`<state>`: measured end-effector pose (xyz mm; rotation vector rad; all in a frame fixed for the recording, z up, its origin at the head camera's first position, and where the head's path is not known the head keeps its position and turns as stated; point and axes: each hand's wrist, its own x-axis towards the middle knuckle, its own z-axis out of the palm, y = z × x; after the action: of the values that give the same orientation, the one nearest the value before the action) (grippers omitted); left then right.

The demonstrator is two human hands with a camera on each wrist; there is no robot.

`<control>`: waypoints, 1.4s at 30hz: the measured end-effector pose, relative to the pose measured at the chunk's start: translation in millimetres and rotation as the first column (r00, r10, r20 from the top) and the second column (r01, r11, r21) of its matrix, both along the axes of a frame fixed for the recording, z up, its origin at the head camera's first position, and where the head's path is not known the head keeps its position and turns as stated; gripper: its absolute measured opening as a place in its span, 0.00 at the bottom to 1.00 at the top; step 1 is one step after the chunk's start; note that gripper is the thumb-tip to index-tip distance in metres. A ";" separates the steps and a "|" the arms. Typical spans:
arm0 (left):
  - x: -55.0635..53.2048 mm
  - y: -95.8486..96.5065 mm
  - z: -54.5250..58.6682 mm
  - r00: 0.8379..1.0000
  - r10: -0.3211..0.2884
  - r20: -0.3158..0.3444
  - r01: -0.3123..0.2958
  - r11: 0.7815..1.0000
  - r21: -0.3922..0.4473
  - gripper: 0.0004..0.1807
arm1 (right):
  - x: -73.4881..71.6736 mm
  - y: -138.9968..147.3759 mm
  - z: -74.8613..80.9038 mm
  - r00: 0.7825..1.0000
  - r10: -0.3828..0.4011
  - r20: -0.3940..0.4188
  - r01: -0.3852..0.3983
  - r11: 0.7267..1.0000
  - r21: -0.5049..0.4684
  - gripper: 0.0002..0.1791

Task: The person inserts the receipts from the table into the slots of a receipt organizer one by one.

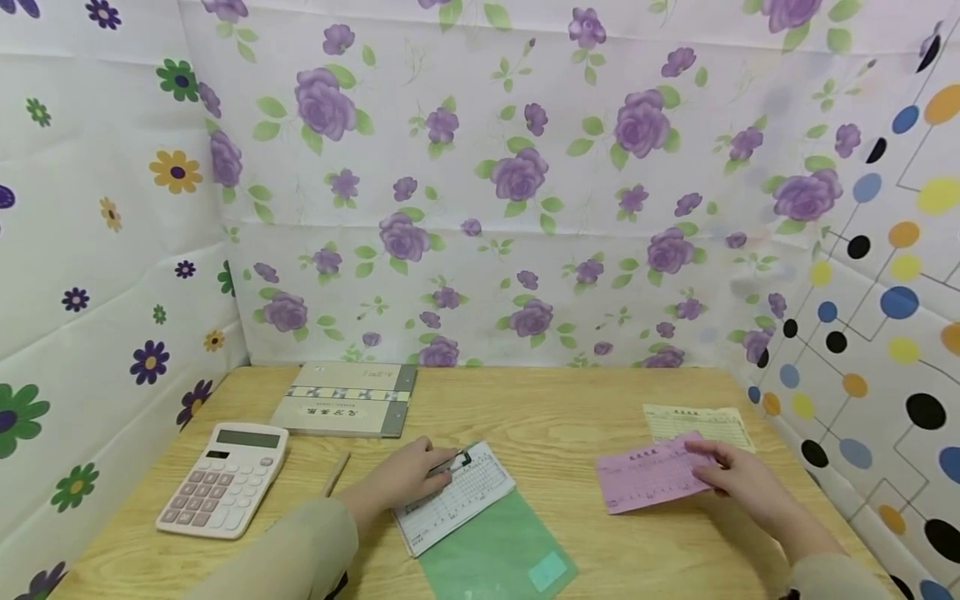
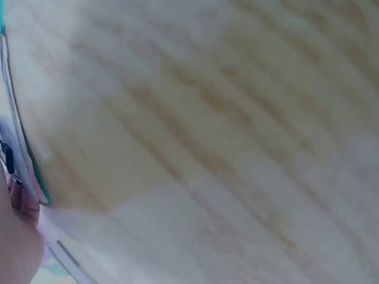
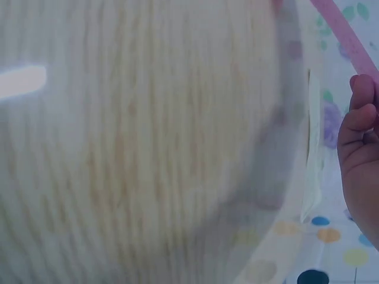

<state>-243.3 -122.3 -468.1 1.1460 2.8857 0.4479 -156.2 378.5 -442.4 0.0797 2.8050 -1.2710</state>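
Note:
My right hand (image 1: 731, 479) pinches a pink printed form (image 1: 648, 477) by its right edge and holds it tilted over the table. In the right wrist view the right hand (image 3: 360, 148) has its fingers bent at the pink form (image 3: 349, 35). A pale yellow form (image 1: 701, 423) lies just behind it. On the left, my left hand (image 1: 405, 477) grips the upper left edge of a stack of white printed forms (image 1: 461, 496), its fingers around a metal clip (image 1: 459, 460). The stack overlaps a green folder (image 1: 487, 554) bearing a light blue label.
A pink and white calculator (image 1: 225, 479) lies at the left of the wooden table (image 1: 525, 408). Behind it is a flat beige booklet (image 1: 337, 421). A thin wooden stick (image 1: 336, 473) shows beside the left forearm. Patterned cloth (image 1: 480, 250) encloses the table's back and sides.

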 end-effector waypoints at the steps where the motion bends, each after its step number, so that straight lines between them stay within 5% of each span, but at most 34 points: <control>1: -0.1 -0.1 0.6 1.000 0.008 0.009 -0.008 1.000 -0.009 0.25 | -1.4 -2.2 0.6 1.000 0.000 0.005 0.000 1.000 -0.017 0.33; 12: -1.3 -0.2 -0.7 0.998 0.029 0.048 -0.028 1.000 -0.014 0.25 | -17.7 -40.3 14.5 0.996 0.085 -0.003 -0.085 0.985 -0.152 0.32; 20: -1.6 -0.1 -5.1 0.999 0.026 0.029 -0.026 1.000 -0.002 0.25 | -27.0 -80.7 10.4 0.990 0.140 0.023 -0.130 0.963 -0.237 0.29; 42: -5.4 -0.4 -4.0 0.999 0.019 0.033 -0.019 1.000 0.000 0.25 | -44.7 -176.2 -8.6 0.944 0.331 0.005 -0.324 0.927 -0.189 0.20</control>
<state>-248.6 -122.7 -472.1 1.1015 2.8710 0.4634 -201.0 202.3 -451.0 -0.3554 2.5116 -1.4163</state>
